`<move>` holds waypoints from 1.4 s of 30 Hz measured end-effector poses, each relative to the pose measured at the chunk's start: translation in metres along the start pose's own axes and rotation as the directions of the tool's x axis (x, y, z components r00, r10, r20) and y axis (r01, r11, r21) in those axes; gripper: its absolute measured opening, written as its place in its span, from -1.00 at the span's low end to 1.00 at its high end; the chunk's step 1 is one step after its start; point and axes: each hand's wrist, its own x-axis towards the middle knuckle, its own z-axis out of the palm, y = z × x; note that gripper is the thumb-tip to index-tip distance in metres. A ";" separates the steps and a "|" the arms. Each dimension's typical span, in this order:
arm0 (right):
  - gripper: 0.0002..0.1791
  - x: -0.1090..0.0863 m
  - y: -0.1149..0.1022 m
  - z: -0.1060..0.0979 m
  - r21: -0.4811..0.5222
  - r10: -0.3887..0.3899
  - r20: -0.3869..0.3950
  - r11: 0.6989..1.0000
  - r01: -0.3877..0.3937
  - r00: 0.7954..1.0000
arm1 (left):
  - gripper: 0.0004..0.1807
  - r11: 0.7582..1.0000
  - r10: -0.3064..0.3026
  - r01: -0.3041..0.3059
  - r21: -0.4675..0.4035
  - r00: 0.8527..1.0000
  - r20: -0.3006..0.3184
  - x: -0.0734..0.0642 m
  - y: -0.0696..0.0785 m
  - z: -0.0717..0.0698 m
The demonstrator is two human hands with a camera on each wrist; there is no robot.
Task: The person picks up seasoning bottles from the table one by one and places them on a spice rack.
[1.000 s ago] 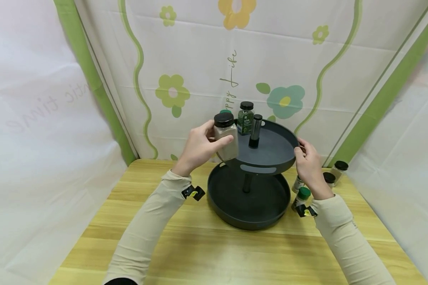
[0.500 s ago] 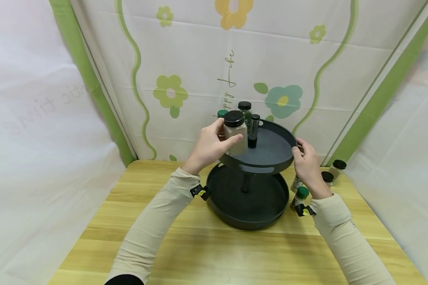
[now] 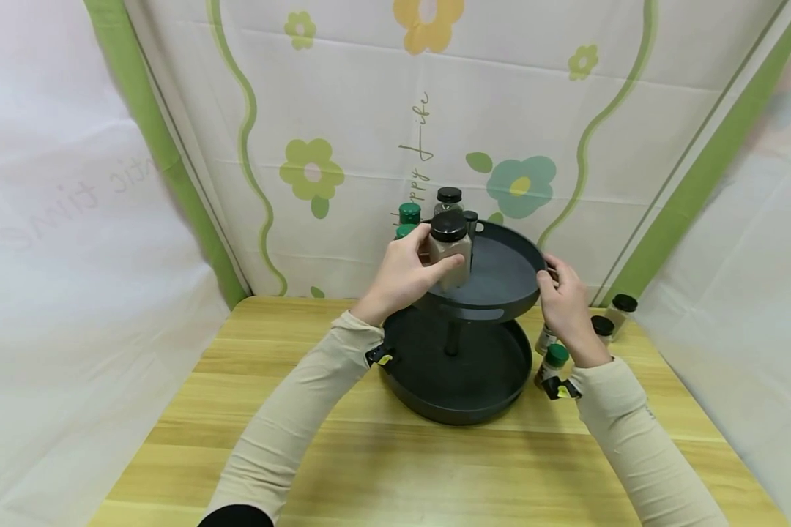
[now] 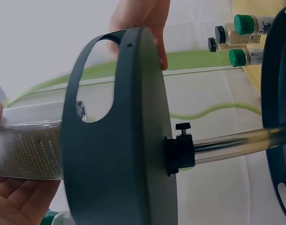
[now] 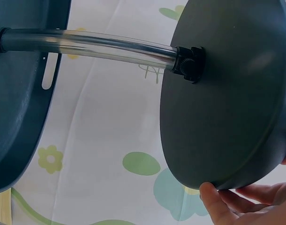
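Note:
My left hand (image 3: 405, 274) grips a clear square spice jar (image 3: 451, 256) with a black lid and pale contents, low over the upper tray (image 3: 501, 267) of a dark two-tier rack. In the left wrist view the base of that jar is partly hidden behind the tray wall. My right hand (image 3: 567, 304) pinches the right rim of the upper tray, thumb in front and fingers behind. Behind the held jar stand a black-lidded jar (image 3: 449, 197) and green-lidded jars (image 3: 409, 214), partly covered by it and the left hand. The rack's post top (image 3: 471, 218) shows beside the jar.
The lower tray (image 3: 461, 410) sits on the wooden table (image 3: 395, 468). Right of it stand a green-capped jar (image 3: 554, 362) and several others, including two black-capped ones (image 3: 622, 311). Printed curtains (image 3: 343, 110) enclose the back and sides.
My left hand has carried the jar rightward over the upper tray, baring green-lidded jars behind it. Those jars and the black-lidded one have shifted as the tray turned slightly; the right hand stays on the rim.

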 end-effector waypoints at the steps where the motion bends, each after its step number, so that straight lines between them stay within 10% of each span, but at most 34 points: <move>1: -0.42 0.000 0.000 0.000 0.001 -0.001 0.000 1.000 0.001 1.000 | -0.63 1.000 0.000 0.000 0.005 1.000 0.002 0.000 0.000 0.001; 42: -0.41 -0.001 0.000 -0.001 0.006 0.011 0.006 1.000 -0.011 1.000 | -0.52 0.988 -0.079 0.053 0.142 0.979 0.186 -0.005 -0.013 0.013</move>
